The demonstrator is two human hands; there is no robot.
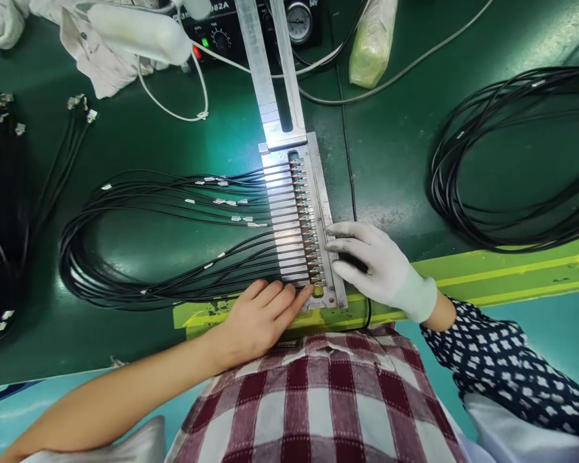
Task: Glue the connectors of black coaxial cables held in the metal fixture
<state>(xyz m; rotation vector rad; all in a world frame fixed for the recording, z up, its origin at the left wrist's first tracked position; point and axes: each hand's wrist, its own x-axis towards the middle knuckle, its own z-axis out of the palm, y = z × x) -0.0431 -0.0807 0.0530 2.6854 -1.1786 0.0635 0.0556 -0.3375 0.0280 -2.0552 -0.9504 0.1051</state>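
A flat metal fixture (327, 212) lies on the green bench with a row of small metal connectors (311, 239) in its slot. Black cables (212, 186) run left from the connectors and loop round, with small white labels on them. My bare left hand (265, 315) rests at the fixture's near end, fingers bent over the lowest cables. One finger reaches to the last connector; the thumb cannot be made out. On the right, my right hand (376, 267), in a white glove, has its fingers apart, their tips on the fixture's right edge.
A slotted metal bar (273, 83) extends from the fixture's far end. Behind stand a black control box (222, 42) with a gauge (299, 22) and a white bottle (139, 32). Coiled cables (444, 173) lie right, more cables (4, 257) left. Yellow-green tape (511, 270) covers the front edge.
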